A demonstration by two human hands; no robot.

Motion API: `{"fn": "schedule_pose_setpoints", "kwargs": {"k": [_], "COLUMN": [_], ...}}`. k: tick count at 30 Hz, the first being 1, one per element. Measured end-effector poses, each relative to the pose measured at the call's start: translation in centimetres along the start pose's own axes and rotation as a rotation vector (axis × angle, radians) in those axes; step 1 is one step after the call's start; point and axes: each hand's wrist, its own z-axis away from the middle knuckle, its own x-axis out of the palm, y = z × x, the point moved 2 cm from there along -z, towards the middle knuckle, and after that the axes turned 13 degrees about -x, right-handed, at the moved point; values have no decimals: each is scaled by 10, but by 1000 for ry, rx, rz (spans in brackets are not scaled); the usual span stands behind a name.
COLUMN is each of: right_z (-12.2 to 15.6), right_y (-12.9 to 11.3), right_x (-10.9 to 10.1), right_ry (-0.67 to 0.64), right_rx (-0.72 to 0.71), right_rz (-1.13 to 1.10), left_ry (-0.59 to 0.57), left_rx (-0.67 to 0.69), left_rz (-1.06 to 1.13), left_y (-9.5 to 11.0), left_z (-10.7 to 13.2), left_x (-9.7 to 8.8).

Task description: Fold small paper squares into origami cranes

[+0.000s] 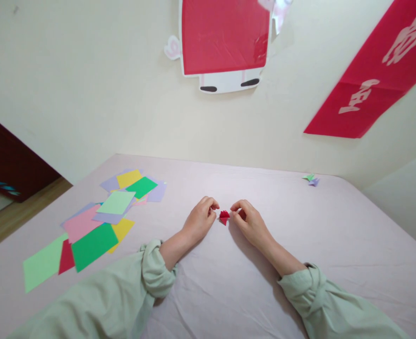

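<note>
A small red folded paper piece [224, 217] lies on the pale sheet-covered surface, its lower end pointed and its top edge bumpy. Just to its left is my left hand [201, 219], fingers curled, with a gap between thumb and forefinger. On the other side my right hand [252, 223] is bent in the same way, its thumb and forefinger apart and very close to the paper. Neither hand appears to grip it; whether the right fingertips touch its edge I cannot tell.
Loose coloured paper sheets, among them a dark green one [94, 247] and a pink one [83, 223], are spread at the left. Small green and purple folded papers [312, 179] sit at the far right. A wall [140, 117] rises behind the surface.
</note>
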Motion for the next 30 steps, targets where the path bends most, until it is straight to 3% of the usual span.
{"fn": "schedule_pose_setpoints", "kwargs": {"k": [9, 19, 30], "right_z": [-2, 0, -2], "right_y": [-6, 3, 2], "right_x": [7, 0, -2], "right_ry": [-34, -21, 16], "right_rx": [-94, -21, 48], "right_rz": [-3, 40, -72], "left_ry": [-68, -55, -65], "left_rx": [61, 46, 57], "left_rz": [-19, -93, -149], "left_y": [10, 4, 5], "left_z": [4, 4, 4], "left_x": [-1, 2, 2]}}
